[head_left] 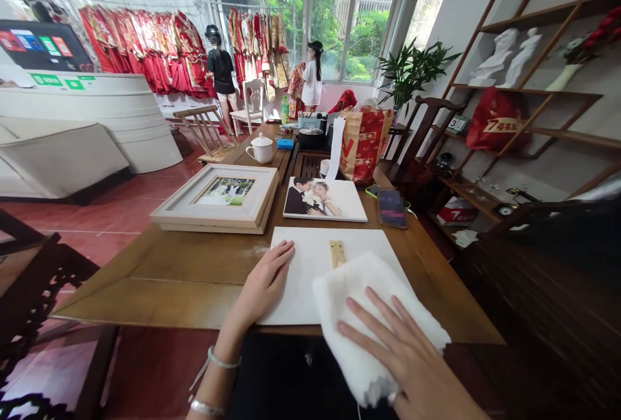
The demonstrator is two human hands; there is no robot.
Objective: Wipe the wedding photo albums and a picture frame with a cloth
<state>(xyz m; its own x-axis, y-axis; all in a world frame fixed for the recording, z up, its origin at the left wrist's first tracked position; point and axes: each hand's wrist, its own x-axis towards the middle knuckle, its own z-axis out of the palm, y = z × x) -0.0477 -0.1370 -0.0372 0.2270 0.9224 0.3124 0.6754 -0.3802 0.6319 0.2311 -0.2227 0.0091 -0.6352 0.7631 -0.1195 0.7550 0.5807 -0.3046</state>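
Note:
A white board [295,284] lies on the wooden table in front of me. Along its left side my left hand [266,281] rests flat, fingers stretched out over the edge. My right hand [388,336] is open, its spread fingers pressing a white cloth [347,284] onto the right part of the board. The cloth hangs past the board's near edge. Just beyond it, a small beige cat-shaped piece [336,252] sits on the board, its lower end hidden by the cloth.
Stacked picture frames [213,197] stand at the left. Ahead lie a wedding photo panel [325,200] and a phone [392,208]. Farther back are a lidded white cup [262,149] and a paper bag [365,145]. Two people stand by racks of red garments [155,51]. Shelves [528,90] line the right.

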